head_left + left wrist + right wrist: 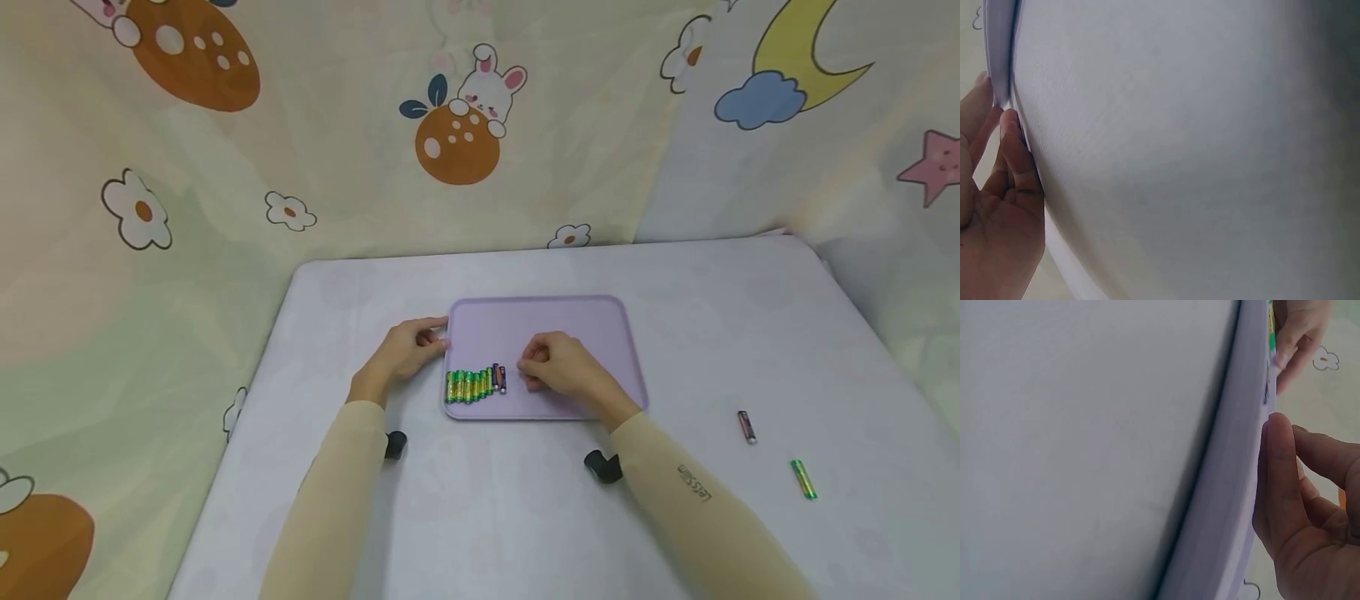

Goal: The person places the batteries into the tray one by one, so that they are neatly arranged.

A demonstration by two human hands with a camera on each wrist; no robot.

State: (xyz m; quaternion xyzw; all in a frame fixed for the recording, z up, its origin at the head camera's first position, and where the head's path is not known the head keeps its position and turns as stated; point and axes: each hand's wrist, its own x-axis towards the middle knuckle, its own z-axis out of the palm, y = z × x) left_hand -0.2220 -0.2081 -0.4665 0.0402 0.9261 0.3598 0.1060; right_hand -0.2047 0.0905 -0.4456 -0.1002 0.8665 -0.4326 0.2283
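Note:
A light purple tray lies on the table. In its front left part, several green and yellow batteries stand side by side in a row, with two dark orange-banded batteries at the row's right end. The left hand touches the tray's left rim with its fingertips. Over the tray, just right of the row, is the right hand, its fingers loosely bent and a small gap from the dark batteries. No object shows between its fingertips in the head view or the right wrist view.
To the right of the tray, a dark battery and a green battery lie apart on the white table. Black wrist mounts show below both wrists. A printed cloth hangs behind the table.

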